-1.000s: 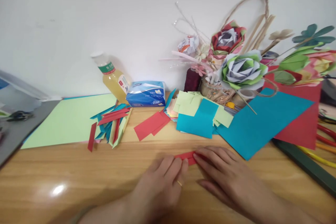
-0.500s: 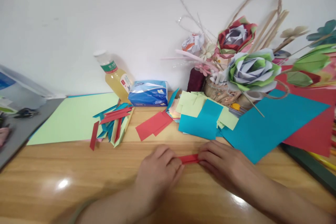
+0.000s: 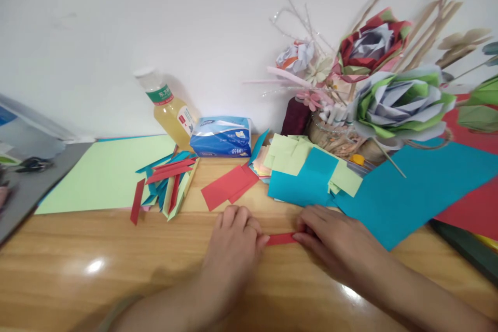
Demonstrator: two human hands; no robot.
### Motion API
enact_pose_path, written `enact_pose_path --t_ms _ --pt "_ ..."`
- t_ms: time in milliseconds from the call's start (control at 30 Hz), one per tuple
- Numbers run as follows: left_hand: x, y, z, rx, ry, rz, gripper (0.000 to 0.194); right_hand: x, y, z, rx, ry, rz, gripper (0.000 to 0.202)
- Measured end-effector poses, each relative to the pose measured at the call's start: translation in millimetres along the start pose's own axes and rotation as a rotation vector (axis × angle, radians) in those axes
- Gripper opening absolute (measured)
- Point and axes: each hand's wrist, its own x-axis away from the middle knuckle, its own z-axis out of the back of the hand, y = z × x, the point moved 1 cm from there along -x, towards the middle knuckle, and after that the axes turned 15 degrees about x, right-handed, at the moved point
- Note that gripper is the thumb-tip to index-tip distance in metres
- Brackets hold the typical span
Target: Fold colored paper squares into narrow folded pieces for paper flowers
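A narrow red paper strip [image 3: 280, 238] is stretching across the lower centre of the frame, between the left hand [image 3: 235, 241] and the right hand [image 3: 329, 233]. Uneven pressure could be skewing the thin paper or creasing it crookedly; a stray knuckle could be nudging the large blue sheet [image 3: 412, 187] at right, which is lying just beside the right hand. The left hand is curling, fingers close together, its thumb gripping the strip's left end. The right hand is pinching the other end between thumb and bent fingers.
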Motion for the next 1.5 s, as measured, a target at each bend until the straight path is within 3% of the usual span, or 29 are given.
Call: enact_pose_path --t_ms 200,400,600,700,767,967,1167,1333,1500 --pt "0.8 -6.5 -2.7 -0.096 0.036 -0.014 0.021 -2.9 0.5 -2.1 0.055 -0.030 -0.014 0.012" --pt "0.1 -8.6 -4.6 -0.080 -0.009 -0.002 0.005 5.4 -0.2 -6.5 0.010 -0.015 -0.021 0.013" --pt "0.1 -6.4 2.7 0.097 -0.019 -0.089 0.011 5.6 -0.3 1.3 -0.098 -0.068 -0.065 0.017" --pt "1.6 -5.1 6.4 0.203 0.011 -0.124 0.003 5.4 -0.1 1.6 -0.121 -0.062 -0.074 0.017" --pt "2.3 -3.3 7.3 0.245 0.018 -0.128 0.011 6.0 0.0 0.9 -0.119 -0.051 -0.071 0.017" --pt "2.6 1.1 6.7 0.402 0.044 -0.038 0.019 8.6 -0.8 3.4 -0.112 -0.017 -0.014 0.014" --pt "5.0 0.3 10.1 0.395 0.090 -0.056 0.017 10.2 -10.9 10.9 -0.079 -0.014 0.118 0.019" --pt "8.4 7.2 10.4 0.312 0.003 -0.189 0.011 12.7 -19.7 21.1 0.002 -0.018 0.126 0.019" --pt "15.1 12.5 6.5 0.169 -0.162 -0.287 0.030 23.9 -33.8 31.3 0.024 -0.050 0.179 0.017"
